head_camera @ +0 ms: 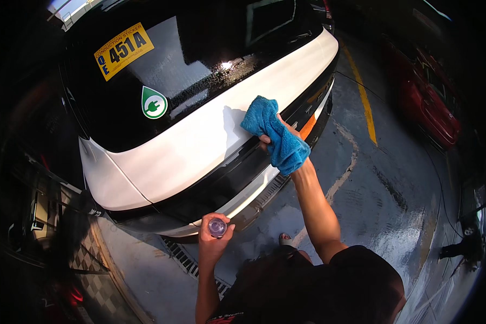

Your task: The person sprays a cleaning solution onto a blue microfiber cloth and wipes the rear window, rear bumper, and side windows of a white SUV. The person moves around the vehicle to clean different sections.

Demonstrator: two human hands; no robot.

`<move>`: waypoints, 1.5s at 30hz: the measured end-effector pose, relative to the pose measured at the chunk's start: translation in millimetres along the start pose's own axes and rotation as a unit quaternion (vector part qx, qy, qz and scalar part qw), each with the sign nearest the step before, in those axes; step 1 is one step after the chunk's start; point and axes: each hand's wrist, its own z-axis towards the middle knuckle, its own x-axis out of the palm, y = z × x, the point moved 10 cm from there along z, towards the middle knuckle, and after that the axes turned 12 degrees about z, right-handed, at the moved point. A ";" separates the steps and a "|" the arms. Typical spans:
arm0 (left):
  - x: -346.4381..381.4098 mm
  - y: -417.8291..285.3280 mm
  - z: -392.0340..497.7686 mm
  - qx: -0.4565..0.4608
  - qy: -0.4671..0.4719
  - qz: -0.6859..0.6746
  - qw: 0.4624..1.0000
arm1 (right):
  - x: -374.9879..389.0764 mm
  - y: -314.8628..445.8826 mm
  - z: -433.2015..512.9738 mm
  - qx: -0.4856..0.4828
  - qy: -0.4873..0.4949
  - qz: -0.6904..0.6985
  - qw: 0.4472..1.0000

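Observation:
Before me is the rear of a car, with a white tailgate panel (158, 166) below its dark rear window (210, 40). My right hand (288, 125) grips a blue microfibre cloth (263, 115), bunched up and draped back over the wrist. The cloth is over the white panel's lower right part and casts a shadow there; whether it touches the paint I cannot tell. Lower down, near the bumper (243, 206), my left hand (211, 245) is wrapped around a small clear container (217, 227), seen end-on. Its contents cannot be made out.
The window carries a yellow sticker (124, 50) with writing and a green drop-shaped plug sticker (154, 103). Wet spots mark the glass (231, 71). A drain grate (182, 257) crosses the floor by the bumper. A red car (433, 109) stands at right, dark equipment (463, 247) at lower right.

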 end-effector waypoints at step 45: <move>434.7 -113.4 66.7 0.448 0.370 0.270 0.768 | -248.5 102.9 -357.0 -0.250 -0.317 0.198 0.893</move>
